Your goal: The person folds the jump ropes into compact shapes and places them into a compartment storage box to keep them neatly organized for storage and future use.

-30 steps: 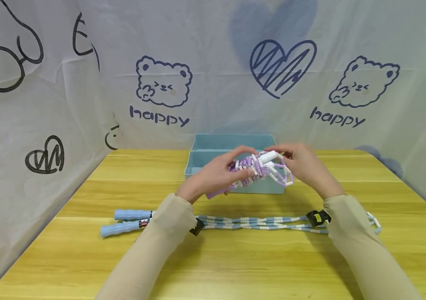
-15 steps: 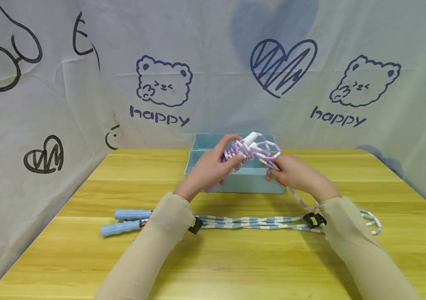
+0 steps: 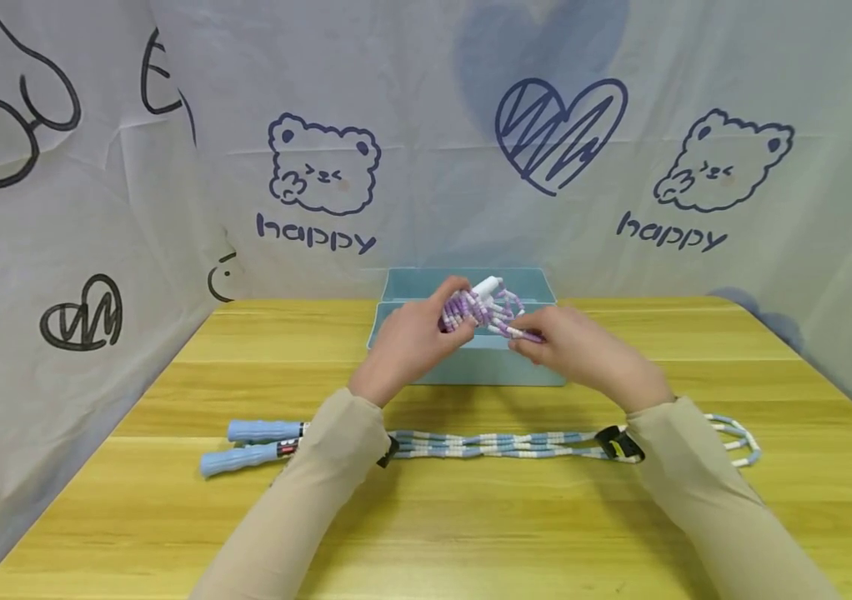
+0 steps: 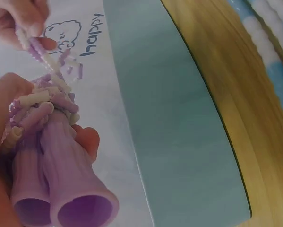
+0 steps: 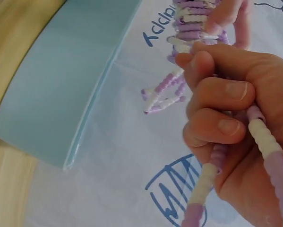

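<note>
1. White cloth (image 3: 433, 200) printed with bears and hearts hangs at 12 o'clock, behind your wooden table (image 3: 471, 525).
2. Your left hand (image 3: 407, 342) is wrapped around the purple-and-white rope (image 3: 460, 310), which lies at its 2 o'clock, wound in a bundle about two purple handles (image 4: 77, 168).
3. From the left wrist, you see those handles' hollow ends pointing toward 5 o'clock, between your thumb side and a fingertip.
4. Your right hand (image 3: 583, 350) has its fingers curled round loose strands of that rope; the bundle sits at its 10 o'clock. Two strand lengths leave your grip toward 5 and 7 o'clock in the right wrist view.
5. Behind both hands, at 12 o'clock, stands the pale blue box (image 3: 489, 368).
6. Nearer you, at 6 o'clock from it, stretches the blue-and-white rope (image 3: 501, 444), blue handles (image 3: 242, 458) at its 9 o'clock end.
</note>
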Demonstrator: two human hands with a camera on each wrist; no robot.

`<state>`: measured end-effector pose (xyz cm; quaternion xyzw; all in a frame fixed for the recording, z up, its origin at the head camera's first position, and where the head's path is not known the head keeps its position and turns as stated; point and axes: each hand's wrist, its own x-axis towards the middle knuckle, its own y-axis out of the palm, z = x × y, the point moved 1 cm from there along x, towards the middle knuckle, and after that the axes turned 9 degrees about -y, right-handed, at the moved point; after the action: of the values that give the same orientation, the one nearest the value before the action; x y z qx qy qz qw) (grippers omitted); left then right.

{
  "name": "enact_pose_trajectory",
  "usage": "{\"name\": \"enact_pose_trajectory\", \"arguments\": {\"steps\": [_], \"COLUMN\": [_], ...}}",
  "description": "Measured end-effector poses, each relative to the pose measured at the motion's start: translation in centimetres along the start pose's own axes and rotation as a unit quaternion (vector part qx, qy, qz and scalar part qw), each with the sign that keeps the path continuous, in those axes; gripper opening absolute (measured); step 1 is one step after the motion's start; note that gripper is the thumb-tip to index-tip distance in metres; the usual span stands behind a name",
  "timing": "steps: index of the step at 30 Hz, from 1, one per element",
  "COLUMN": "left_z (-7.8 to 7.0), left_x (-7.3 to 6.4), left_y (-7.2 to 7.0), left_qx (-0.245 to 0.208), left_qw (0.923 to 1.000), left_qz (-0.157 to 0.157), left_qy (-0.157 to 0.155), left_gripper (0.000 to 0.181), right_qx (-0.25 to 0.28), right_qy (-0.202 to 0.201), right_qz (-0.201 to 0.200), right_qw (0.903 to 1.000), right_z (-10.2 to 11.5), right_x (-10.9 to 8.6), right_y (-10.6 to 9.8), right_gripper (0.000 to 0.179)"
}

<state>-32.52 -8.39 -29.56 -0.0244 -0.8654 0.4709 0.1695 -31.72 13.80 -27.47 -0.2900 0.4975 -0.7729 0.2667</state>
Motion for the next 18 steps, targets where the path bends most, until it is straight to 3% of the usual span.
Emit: {"name": "enact_pose_trajectory", "arguments": {"steps": [4,8,12,18], "left_z": [0.1,0.1,0.3,0.3], "left_x": [0.0,-0.1,-0.2,0.0], "left_y": [0.0,0.0,-0.1,0.0], "left_qx": [0.014,0.007,-0.046,-0.131], "left_qw": [0.9999,0.9995,0.9948,0.9752], "left_qz": [0.001,0.026,0.090,0.177], "left_qy": [0.006,0.014,0.015,0.014], "left_gripper": [0.044,0.045,0.048,0.082], "right_qx": [-0.022,-0.029,-0.028,-0.024], "right_qy": [-0.009,-0.032,-0.055,-0.059], "right_qz": [-0.038,-0.075,-0.121,-0.179], "right_qw": [0.9990,0.9962,0.9907,0.9817], "right_z": [0.5,0.6,0.4,0.1], "right_x": [0.1,-0.1,-0.3,-0.5], "right_y": [-0.3,-0.7,-1.0,-1.2], "right_gripper": [0.013,0.010,0.013,0.015]}}
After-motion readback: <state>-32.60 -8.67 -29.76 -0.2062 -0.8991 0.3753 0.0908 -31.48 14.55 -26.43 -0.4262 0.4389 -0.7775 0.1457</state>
